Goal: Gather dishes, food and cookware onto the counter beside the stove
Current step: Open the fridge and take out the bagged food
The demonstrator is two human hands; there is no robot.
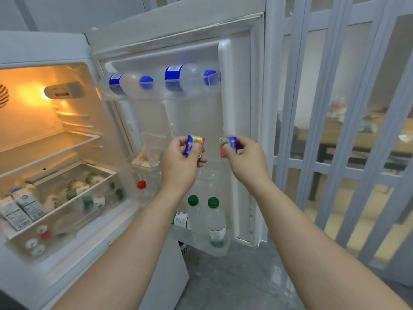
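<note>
I stand before an open fridge [44, 48] with its door [237, 86] swung out to the right. My left hand [178, 162] pinches a small foil-wrapped packet [194, 144], gold with blue and red print. My right hand [245, 157] pinches a second small packet [229, 144] of the same kind. Both packets are held up in front of the door's middle shelf, a hand's width apart.
Blue-capped water bottles [176, 78] lie in the door's top rack. Green-capped bottles [214, 218] stand in the bottom rack. Milk cartons [21, 208] and bottles fill the fridge's drawer. A white folding lattice partition [335, 108] stands to the right of the door.
</note>
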